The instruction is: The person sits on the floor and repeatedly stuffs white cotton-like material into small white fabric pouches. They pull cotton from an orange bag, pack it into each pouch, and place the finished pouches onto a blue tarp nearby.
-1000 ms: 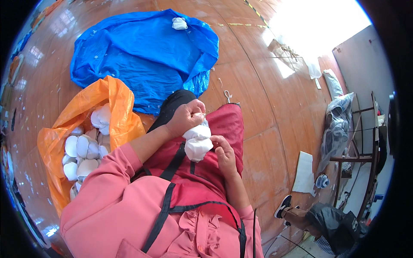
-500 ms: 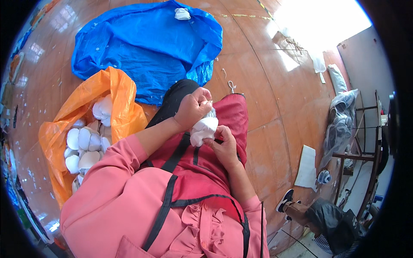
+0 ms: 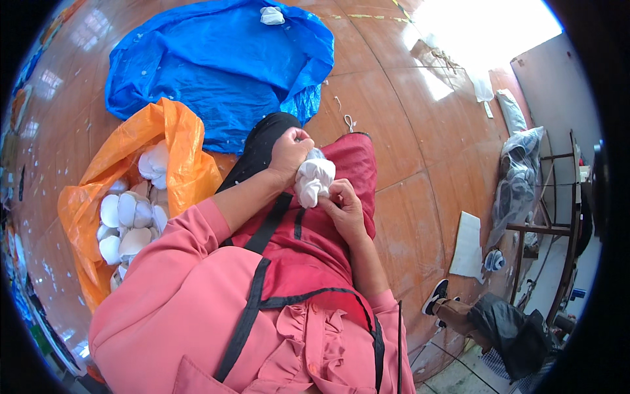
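Over my lap I hold a small white bundle [image 3: 314, 180], bunched like soft cloth, with a greyish part at its upper end. My left hand [image 3: 289, 155] is closed at that upper end, its fingers curled and partly hidden. At the lower right edge my right hand [image 3: 345, 209] pinches the bundle between thumb and fingers. To my left stands an open orange bag [image 3: 187, 141] with several white and beige rounded pads [image 3: 134, 213], shaped like bra cups and nested in stacks.
A blue plastic sheet or sack [image 3: 216, 72] lies ahead on the brown floor, with another white bundle [image 3: 272, 16] on its far part. At right are a white flat piece [image 3: 466, 244], a metal frame [image 3: 541, 228] and clear plastic wrapping [image 3: 518, 184]. Another person's shoe [image 3: 436, 297] shows lower right.
The bundle has tipped and moved slightly up, and its white part looks more bunched. My left hand has shifted a little left. The whole view has drifted slightly.
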`<state>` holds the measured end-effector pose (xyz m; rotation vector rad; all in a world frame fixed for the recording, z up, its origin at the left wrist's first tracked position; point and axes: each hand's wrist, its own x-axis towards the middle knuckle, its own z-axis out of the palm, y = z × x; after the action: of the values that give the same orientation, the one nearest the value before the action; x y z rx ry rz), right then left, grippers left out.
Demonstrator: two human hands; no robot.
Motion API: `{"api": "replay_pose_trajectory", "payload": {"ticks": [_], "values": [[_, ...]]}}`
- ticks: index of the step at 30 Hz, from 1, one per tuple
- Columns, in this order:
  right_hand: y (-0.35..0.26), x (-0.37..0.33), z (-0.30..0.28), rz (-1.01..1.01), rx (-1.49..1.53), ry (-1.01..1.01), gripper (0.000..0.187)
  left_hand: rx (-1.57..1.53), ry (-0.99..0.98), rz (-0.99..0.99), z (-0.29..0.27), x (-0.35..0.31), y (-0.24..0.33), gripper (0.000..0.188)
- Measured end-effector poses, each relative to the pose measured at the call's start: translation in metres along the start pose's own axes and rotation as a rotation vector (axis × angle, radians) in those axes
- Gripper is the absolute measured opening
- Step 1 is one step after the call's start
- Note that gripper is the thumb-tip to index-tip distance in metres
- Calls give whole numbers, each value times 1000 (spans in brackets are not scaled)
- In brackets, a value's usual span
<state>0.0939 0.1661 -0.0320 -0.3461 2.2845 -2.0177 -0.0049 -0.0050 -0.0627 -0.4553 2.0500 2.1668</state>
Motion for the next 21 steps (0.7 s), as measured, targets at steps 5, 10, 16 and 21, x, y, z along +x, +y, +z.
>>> {"api": "replay_pose_trajectory", "payload": {"ticks": [5, 10, 16, 21], "values": [[10, -8, 4, 96, 192, 68, 22, 524, 68, 361, 4, -10, 25, 21], [6, -10, 16, 204, 136, 302, 32, 448, 109, 410, 19, -13, 25, 17], [-8, -4, 6, -104, -478, 376, 41, 491, -5, 369, 12, -17, 33, 21], [-9, -4, 2, -190, -607, 284, 42, 418, -139, 292, 2, -5, 23, 18]]}}
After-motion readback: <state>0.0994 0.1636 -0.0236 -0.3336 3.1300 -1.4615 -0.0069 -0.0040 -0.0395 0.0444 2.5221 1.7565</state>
